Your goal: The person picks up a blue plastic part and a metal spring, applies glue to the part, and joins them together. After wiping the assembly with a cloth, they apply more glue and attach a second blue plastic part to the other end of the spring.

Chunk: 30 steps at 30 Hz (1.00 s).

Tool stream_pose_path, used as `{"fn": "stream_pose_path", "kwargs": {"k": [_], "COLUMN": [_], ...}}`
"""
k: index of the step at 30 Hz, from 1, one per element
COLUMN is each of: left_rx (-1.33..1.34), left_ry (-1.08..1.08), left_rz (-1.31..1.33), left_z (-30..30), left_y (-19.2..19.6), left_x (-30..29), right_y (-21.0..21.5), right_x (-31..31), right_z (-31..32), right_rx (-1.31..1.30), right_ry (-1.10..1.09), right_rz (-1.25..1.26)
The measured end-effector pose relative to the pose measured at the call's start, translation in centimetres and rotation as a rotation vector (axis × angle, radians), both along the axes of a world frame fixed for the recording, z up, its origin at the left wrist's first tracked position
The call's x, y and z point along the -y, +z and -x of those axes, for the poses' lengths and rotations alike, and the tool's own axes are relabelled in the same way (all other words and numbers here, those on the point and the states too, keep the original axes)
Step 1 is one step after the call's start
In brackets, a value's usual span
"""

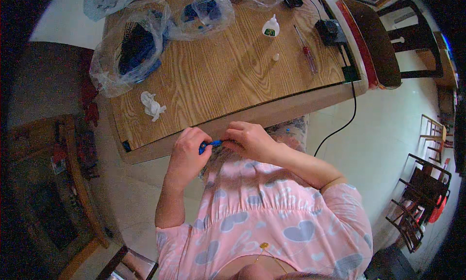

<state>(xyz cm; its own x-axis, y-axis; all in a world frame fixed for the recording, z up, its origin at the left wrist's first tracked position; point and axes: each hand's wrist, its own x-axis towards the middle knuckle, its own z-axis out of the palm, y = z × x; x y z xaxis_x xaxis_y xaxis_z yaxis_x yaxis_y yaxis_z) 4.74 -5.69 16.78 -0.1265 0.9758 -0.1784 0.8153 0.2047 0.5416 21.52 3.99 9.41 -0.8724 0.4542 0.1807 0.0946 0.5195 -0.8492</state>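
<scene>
Close to the table's front edge, my two hands meet over my lap around a small blue piece (pixel 203 147), which has a dark round spot at its left end. My left hand (pixel 188 149) is closed on that left end. Fingers of my right hand (pixel 248 140) pinch the narrow right end, and much of the piece is hidden behind them. Its exact kind cannot be made out. A tiny blue bit (pixel 288 130) lies on the patterned cloth (pixel 297 126) to the right of my right hand.
On the wooden table (pixel 218 71) lie a crumpled tissue (pixel 153 106), plastic bags of blue pieces (pixel 138 51), a white glue bottle (pixel 271 26), a small white cap (pixel 275 57) and a screwdriver (pixel 307 51). A black cable (pixel 350 115) hangs off the right side, near a chair (pixel 374 47).
</scene>
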Motion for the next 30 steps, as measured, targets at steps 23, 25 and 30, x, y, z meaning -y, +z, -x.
{"fn": "stream_pose_path", "kwargs": {"k": [23, 25, 30], "left_rx": [-0.382, -0.400, -0.293], "left_ry": [-0.138, -0.147, -0.038], "left_rz": [-0.378, -0.389, -0.339], "left_z": [-2.1, -2.0, -1.7], "left_y": [3.6, 3.5, 2.3], "left_x": [0.9, 0.8, 0.1], "right_y": [2.4, 2.5, 3.8], "right_x": [-0.6, -0.7, -1.9], "right_z": [0.4, 0.5, 0.9], "right_rx": [-0.209, -0.201, -0.023], "right_ry": [-0.052, -0.044, 0.007], "right_rz": [-0.079, -0.099, -0.395]}}
